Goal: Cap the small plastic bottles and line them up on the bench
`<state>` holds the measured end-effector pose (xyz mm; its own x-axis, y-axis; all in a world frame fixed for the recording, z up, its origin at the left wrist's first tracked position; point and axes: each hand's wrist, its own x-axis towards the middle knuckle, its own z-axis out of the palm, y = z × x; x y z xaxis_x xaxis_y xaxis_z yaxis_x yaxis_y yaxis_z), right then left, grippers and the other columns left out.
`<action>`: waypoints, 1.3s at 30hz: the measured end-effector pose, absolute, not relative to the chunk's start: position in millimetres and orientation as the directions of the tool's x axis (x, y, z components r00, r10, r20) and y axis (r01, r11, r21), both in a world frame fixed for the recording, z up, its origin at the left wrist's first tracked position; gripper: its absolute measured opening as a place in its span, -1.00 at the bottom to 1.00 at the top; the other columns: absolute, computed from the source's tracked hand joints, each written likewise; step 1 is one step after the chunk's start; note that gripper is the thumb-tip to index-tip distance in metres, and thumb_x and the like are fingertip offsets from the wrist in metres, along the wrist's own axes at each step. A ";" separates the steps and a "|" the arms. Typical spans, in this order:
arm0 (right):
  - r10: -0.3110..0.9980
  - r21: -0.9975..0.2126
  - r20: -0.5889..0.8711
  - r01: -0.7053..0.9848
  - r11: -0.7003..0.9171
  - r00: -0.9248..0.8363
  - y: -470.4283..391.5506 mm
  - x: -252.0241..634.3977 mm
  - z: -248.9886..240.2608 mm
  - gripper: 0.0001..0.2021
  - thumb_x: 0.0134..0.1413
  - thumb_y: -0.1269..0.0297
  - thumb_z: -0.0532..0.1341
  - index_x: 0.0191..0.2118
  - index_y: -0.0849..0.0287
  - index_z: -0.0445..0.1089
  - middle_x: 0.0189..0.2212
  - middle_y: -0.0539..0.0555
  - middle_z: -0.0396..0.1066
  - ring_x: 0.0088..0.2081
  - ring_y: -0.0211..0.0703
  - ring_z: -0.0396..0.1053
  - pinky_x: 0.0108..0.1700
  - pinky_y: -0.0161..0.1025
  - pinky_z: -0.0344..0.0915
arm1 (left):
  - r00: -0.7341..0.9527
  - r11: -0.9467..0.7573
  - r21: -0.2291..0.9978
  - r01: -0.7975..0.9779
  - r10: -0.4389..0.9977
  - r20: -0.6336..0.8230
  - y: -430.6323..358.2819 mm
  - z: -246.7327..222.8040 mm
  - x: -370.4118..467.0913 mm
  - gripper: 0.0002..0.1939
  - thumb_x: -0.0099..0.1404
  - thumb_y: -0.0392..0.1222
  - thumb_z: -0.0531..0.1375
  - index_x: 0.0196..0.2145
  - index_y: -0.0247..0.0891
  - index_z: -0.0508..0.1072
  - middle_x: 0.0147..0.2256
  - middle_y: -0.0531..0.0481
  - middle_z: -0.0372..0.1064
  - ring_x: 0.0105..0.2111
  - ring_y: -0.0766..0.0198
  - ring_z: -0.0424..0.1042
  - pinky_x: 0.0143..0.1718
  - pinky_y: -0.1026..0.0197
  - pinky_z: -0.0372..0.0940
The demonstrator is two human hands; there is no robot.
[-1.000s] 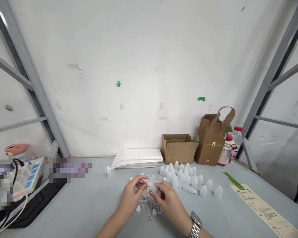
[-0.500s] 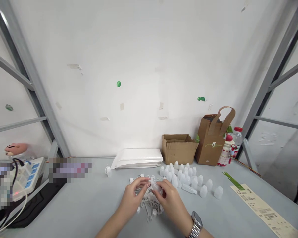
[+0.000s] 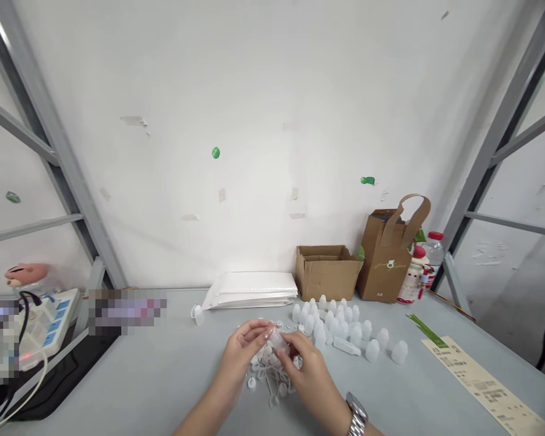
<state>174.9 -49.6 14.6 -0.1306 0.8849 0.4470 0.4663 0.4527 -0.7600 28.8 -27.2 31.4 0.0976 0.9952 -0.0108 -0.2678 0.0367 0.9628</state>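
Between my two hands, over a pile of white plastic strap pieces, is a small translucent plastic bottle. My right hand pinches its right side with thumb and fingers, a metal watch on that wrist. My left hand is closed at its upper left, thumb and fingertips pressed together there. Whether a strap is caught in the left fingertips is too small to tell. To the right stand several similar frosted bottles, and a clear tube-shaped piece lies among them. One bottle with a loop stands apart on the left.
White padded envelopes lie by the wall, beside an open cardboard box and a brown paper bag. Drink bottles stand at the right. A printed paper strip lies front right. A power strip sits far left.
Both hands have shifted slightly, and the bottle between them has turned so that more of its body shows. The pile and the standing bottles look the same.
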 end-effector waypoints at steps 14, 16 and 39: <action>0.775 -0.543 0.624 0.655 0.526 -0.104 -47.2 178.9 3.6 -0.95 0.09 0.39 0.05 -0.30 0.16 0.22 -0.36 0.09 0.27 -0.29 -0.14 0.28 -0.28 -0.22 0.28 | 0.132 0.045 0.983 -0.175 0.991 -0.022 -34.4 39.3 32.9 -0.66 -0.09 -0.04 0.31 -0.36 -0.28 0.51 -0.23 -0.13 0.49 -0.16 0.07 0.40 -0.09 0.11 0.25; 0.761 -0.531 0.640 0.652 0.540 -0.109 -48.1 178.3 3.9 -0.94 0.10 0.37 0.06 -0.29 0.16 0.24 -0.35 0.09 0.29 -0.28 -0.14 0.29 -0.26 -0.22 0.28 | 0.084 0.034 0.987 -0.160 0.996 -0.021 -33.1 36.9 33.3 -0.66 -0.13 -0.03 0.33 -0.40 -0.29 0.51 -0.28 -0.11 0.51 -0.21 0.09 0.42 -0.12 0.12 0.27; 0.822 -0.592 0.567 0.676 0.440 -0.039 -48.2 177.9 2.1 -0.70 0.06 0.28 0.11 -0.05 0.11 0.17 -0.42 0.02 0.35 -0.51 -0.21 0.31 -0.48 -0.28 0.28 | 0.163 0.060 0.976 -0.210 0.986 -0.025 -34.0 37.4 32.0 -0.64 -0.02 -0.02 0.26 -0.28 -0.27 0.50 -0.16 -0.13 0.46 -0.08 0.05 0.36 -0.03 0.09 0.20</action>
<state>177.9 -48.2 2.1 -0.0386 0.8225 0.5675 0.6757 0.4399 -0.5915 32.0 -34.0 37.4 0.1632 0.9863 -0.0253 -0.2105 0.0598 0.9758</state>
